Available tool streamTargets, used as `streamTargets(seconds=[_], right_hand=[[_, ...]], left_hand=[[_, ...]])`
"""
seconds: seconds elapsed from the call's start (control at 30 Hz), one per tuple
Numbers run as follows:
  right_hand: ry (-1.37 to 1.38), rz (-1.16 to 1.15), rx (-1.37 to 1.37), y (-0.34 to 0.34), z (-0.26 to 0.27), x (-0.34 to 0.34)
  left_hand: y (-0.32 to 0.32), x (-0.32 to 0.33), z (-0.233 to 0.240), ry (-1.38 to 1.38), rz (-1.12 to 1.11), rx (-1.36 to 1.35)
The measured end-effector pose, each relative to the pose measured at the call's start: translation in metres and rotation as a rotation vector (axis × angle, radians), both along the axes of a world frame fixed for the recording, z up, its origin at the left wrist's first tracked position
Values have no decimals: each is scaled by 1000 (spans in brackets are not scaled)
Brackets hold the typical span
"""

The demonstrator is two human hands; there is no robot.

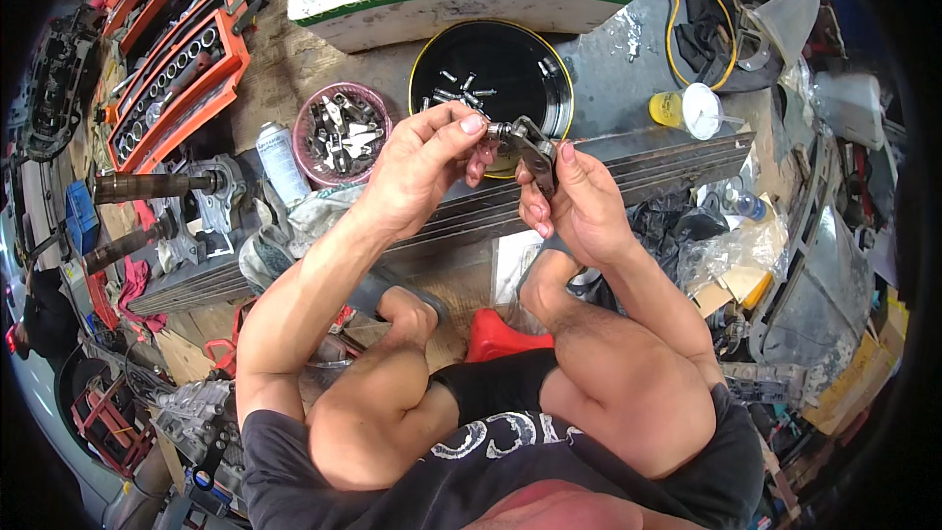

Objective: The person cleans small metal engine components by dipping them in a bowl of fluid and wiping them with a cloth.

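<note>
Between the fingertips of my left hand point(423, 162) is a small shiny cylindrical metal part point(497, 130), which looks like a hydraulic lash adjuster. My right hand point(581, 199) grips a dark metal lever point(539, 158), apparently a rocker arm, by its side. The lever's upper end meets the small cylinder, or lies very close to it. Both hands are in front of a round black pan point(500, 51) with a yellow rim. Several similar cylinders point(465, 88) lie in dark liquid there. Left of it, a pink basket point(302, 125) holds many metal rocker arms point(346, 136).
Behind the pan stands a white foam box point(471, 18) of dark bolts. A spray can point(282, 162) and an orange socket tray point(180, 73) are at the left. To the right are a lidded cup point(699, 112) and a yellow cable point(673, 29). A ribbed ledge point(662, 169) runs below.
</note>
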State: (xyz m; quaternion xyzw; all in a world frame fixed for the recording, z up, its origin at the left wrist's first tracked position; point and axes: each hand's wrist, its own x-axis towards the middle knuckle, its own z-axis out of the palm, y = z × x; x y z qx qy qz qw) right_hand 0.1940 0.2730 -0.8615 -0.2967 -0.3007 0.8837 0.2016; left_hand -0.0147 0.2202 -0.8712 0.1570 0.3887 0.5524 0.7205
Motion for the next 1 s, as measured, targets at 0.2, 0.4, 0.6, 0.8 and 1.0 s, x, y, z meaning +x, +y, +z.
streamTargets(seconds=[0.2, 0.4, 0.6, 0.8, 1.0], right_hand=[[29, 9, 9, -2, 0, 0], [-82, -83, 272, 3, 4, 0], [-89, -19, 291, 6, 10, 4], [-73, -43, 252, 2, 10, 2], [-68, 44, 365, 6, 8, 7]], left_hand=[[2, 3, 8, 56, 17, -47], [1, 0, 7, 14, 3, -49], [2, 0, 8, -30, -19, -56], [2, 0, 8, -28, -42, -63], [2, -1, 6, -22, -74, -37]])
